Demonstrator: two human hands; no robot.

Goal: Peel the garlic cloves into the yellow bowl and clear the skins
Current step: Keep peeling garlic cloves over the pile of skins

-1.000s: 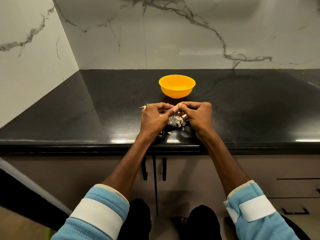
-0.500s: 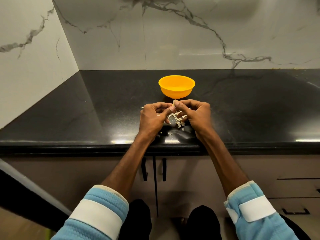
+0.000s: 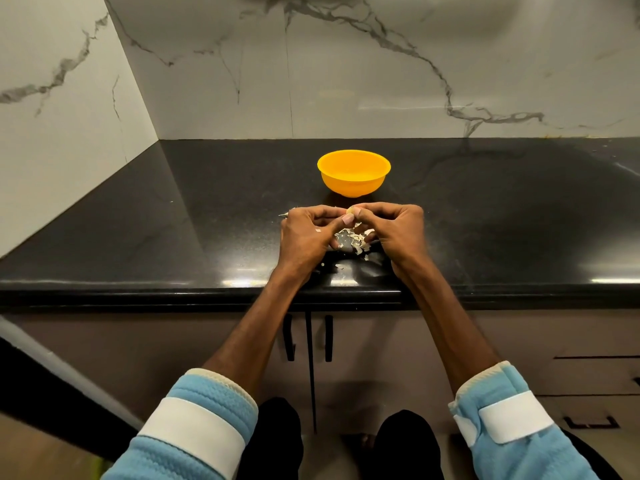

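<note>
Two light-blue sleeves [image 3: 194, 420], each with a white strap. Two dark door handles [image 3: 289, 337] below the black countertop [image 3: 207, 237].

Two hands over the counter's front part, fingers curled, tips meeting. One garlic clove [image 3: 350, 211], small, pale, yellowish, mostly hidden; left hand [image 3: 308, 233] and right hand [image 3: 398, 233] both pinch it at their fingertips, at the far side of the hands.

One loose heap of whitish, papery skins [image 3: 349, 237] on the counter under and between the hands; a few flakes nearer the edge.

One yellow bowl [image 3: 353, 185], upright, just beyond the clove, apart from it; contents not discernible. Marble-veined wall [image 3: 346, 81] behind.
</note>
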